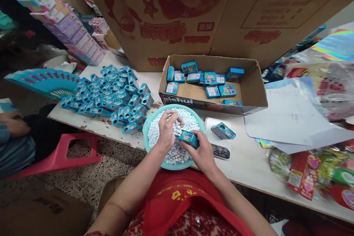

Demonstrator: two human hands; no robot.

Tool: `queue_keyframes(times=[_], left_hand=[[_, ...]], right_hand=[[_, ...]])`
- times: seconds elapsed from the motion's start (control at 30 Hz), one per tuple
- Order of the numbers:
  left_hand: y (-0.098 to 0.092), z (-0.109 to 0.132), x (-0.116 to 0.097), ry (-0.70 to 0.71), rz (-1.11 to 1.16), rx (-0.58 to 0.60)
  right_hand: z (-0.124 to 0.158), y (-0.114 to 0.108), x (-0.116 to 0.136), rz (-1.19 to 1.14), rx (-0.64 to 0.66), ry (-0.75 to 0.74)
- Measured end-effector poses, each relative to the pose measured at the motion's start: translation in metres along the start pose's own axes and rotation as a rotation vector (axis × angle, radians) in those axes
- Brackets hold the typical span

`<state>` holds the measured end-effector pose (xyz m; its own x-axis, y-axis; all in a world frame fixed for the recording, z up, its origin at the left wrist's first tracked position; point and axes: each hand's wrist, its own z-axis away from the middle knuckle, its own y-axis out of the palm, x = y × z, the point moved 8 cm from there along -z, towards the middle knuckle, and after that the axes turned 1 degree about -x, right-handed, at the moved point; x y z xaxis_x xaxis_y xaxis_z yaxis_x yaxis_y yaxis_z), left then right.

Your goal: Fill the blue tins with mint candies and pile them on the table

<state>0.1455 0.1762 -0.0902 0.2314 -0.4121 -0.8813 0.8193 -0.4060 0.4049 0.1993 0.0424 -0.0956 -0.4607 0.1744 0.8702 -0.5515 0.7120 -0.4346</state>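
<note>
My left hand (166, 127) is cupped, its fingers curled round some small white candies at the opening of a blue candy box. My right hand (203, 152) grips that candy box (188, 138) by its sides, tilted over the basin. Below both hands, a mint-green basin (146, 138) is full of loose white candies (177, 155). Just to the right, another blue box (223, 131) with a round opening rests on a white scale (209, 123), whose dark panel (220, 151) faces me.
Many blue boxes (110, 92) crowd the table's left side. Behind the basin, a cardboard tray (246, 96) holds several more. A large carton (177, 25) stands at the back. Papers (284, 118) and candy packets (301, 175) lie right. A person's arm (13, 127) and red stool (61, 158) are left.
</note>
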Motion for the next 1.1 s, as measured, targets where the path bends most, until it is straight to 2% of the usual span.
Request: queue_keyframes(times=[0.23, 0.4, 0.53, 0.67, 0.9, 1.1], left_hand=[[0.004, -0.004, 0.006, -0.029, -0.069, 0.000], [0.009, -0.002, 0.006, -0.029, -0.087, 0.035], [0.007, 0.000, 0.004, -0.004, -0.074, 0.003], [0.006, 0.003, 0.007, -0.022, -0.100, 0.023], [0.006, 0.005, 0.006, -0.012, -0.134, 0.028], [0.008, 0.007, 0.008, 0.000, -0.154, 0.059]], right_hand=[[0.003, 0.004, 0.003, -0.003, 0.045, -0.014], [0.003, -0.002, 0.001, -0.016, -0.013, 0.012], [0.003, 0.002, 0.003, -0.039, 0.040, -0.003], [0.003, -0.005, 0.000, -0.039, -0.021, 0.042], [0.002, -0.006, -0.002, -0.057, -0.020, 0.038], [0.000, -0.002, -0.004, -0.089, 0.036, 0.043]])
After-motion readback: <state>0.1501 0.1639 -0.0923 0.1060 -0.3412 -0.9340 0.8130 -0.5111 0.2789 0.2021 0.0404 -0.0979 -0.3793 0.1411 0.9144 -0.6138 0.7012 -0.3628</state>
